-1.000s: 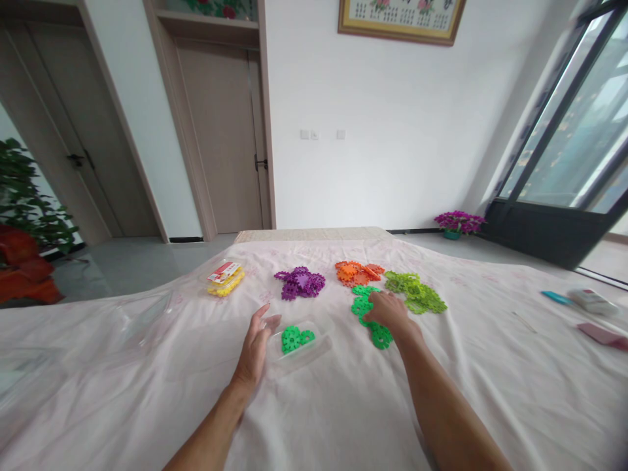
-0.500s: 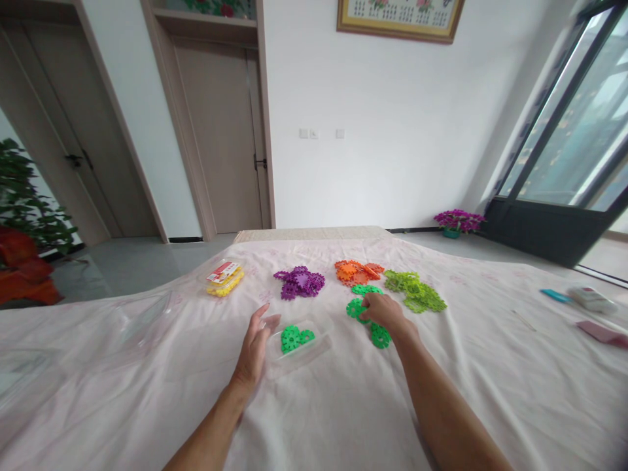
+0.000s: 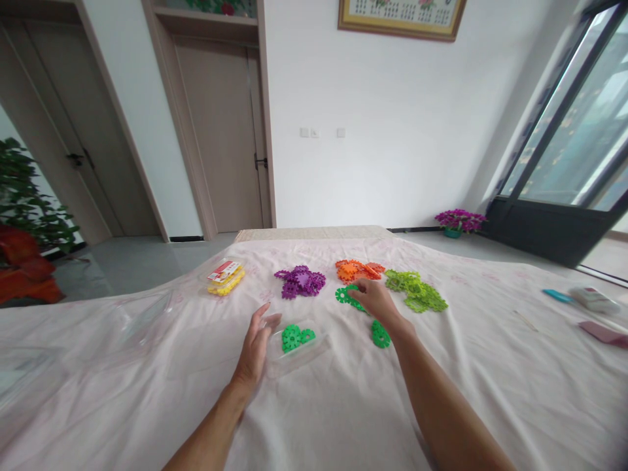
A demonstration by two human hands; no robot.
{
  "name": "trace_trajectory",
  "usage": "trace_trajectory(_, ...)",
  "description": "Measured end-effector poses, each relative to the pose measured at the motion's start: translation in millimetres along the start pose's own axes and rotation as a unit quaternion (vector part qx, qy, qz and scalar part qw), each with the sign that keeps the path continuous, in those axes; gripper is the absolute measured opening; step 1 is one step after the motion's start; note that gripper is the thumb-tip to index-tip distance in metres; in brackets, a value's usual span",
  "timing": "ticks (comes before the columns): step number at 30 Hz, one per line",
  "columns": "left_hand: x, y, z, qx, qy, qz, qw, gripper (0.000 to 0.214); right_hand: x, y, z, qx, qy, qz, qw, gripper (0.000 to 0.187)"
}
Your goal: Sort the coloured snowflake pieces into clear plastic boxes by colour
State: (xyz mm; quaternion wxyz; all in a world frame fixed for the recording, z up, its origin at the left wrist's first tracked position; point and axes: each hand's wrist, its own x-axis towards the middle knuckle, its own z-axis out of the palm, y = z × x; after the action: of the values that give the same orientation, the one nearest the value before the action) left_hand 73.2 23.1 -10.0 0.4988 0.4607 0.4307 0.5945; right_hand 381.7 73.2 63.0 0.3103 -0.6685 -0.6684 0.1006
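Observation:
My left hand [image 3: 255,343] lies with fingers stretched out against the left end of a clear plastic box [image 3: 314,347] that holds a few dark green snowflake pieces [image 3: 294,337]. My right hand [image 3: 375,297] is closed on dark green pieces [image 3: 343,296] and lifts them off the sheet, to the right of the box. More dark green pieces [image 3: 380,335] lie under my right wrist.
On the pale pink sheet [image 3: 343,405] lie piles of purple [image 3: 300,282], orange [image 3: 356,270] and light green pieces [image 3: 416,292]. A clear box of yellow pieces [image 3: 224,277] sits at the back left. Small items [image 3: 589,301] lie at the right edge. Doors stand behind.
My right hand has gathered dark green pieces from the pile and moved them left and a little farther away. My left hand has stayed by the clear box.

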Motion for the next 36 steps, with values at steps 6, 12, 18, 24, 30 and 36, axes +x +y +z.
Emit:
trace_trajectory(6, 0, 1, 0.7, -0.001, 0.001, 0.0, 1.0, 0.052, -12, -37, 8, 0.268, -0.078, -0.046, 0.959, 0.024)
trace_trajectory(12, -3, 5, 2.8, -0.004, 0.009, -0.01, 1.0, 0.053, -20, -56, 27, 0.26, -0.15, -0.073, 0.951, 0.027)
trace_trajectory(18, -4, 8, 4.2, 0.003, 0.004, -0.006, 1.0, 0.054, -3, -1, 21, -0.075, -0.014, -0.035, 0.996, 0.028)
trace_trajectory(24, -2, 4, 3.9, -0.017, 0.003, -0.008, 1.0, 0.056, -3, 41, 21, -0.228, -0.093, 0.014, 0.969, 0.046)
trace_trajectory(30, -1, 2, 3.4, -0.022, -0.002, -0.008, 1.0, 0.056, -4, 42, 26, -0.251, -0.09, -0.007, 0.964, 0.033)
trace_trajectory(36, -1, 2, 3.8, -0.023, -0.001, -0.01, 1.0, 0.056, -4, 40, 31, -0.245, -0.034, -0.015, 0.969, 0.03)
